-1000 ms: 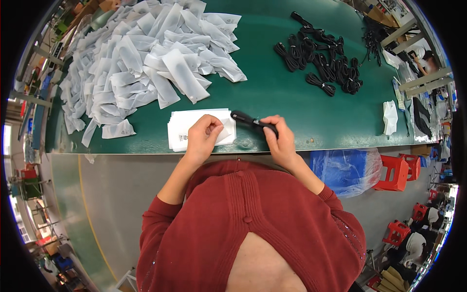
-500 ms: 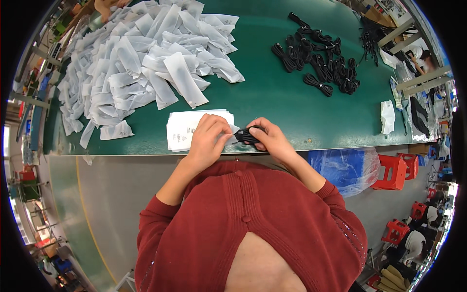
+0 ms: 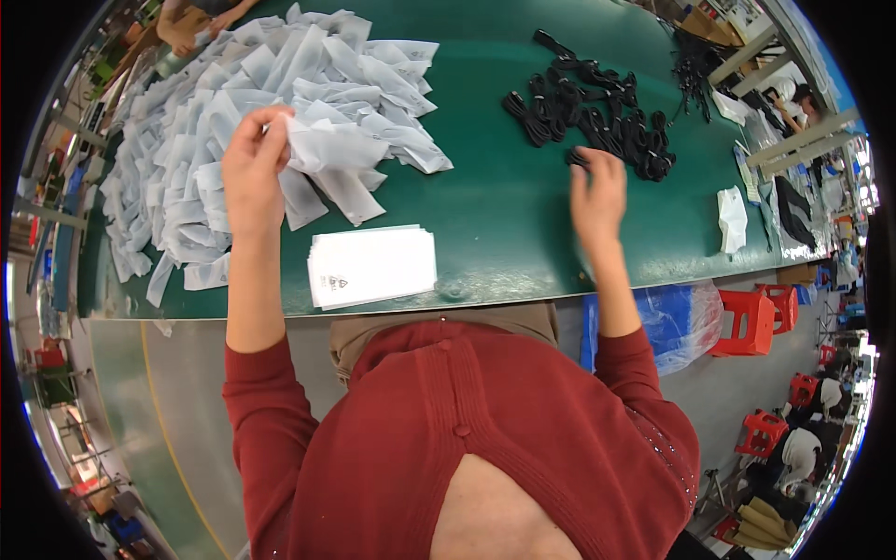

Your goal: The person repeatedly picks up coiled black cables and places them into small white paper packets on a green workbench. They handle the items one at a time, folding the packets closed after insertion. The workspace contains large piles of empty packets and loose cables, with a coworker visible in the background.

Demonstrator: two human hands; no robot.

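My left hand [image 3: 257, 154] is raised over the left-hand pile, thumb and fingers pinched on the end of a frosted white plastic bag [image 3: 336, 147]. What lies inside that bag cannot be made out. Under and around it spreads a big heap of similar filled bags [image 3: 224, 103]. To the right, my right hand [image 3: 598, 191] has its thumb and fingers closed around a coiled black cable [image 3: 578, 159] at the near left edge of a group of tied black cables [image 3: 607, 112]. A stack of flat white bags [image 3: 373, 268] lies by the table's front edge, touched by neither hand.
The green table [image 3: 504, 233] runs across the view. At its right lie a crumpled white packet [image 3: 732, 220] and loose black cables [image 3: 691, 79]. Another person's hands [image 3: 201, 33] are at the far left. A red stool [image 3: 742, 322] and blue plastic-wrapped bin [image 3: 653, 327] stand below.
The cable and bag that my hands held together over the stack have left that spot. My left hand has moved left to the heap with a bag; my right hand has reached right to the cables.
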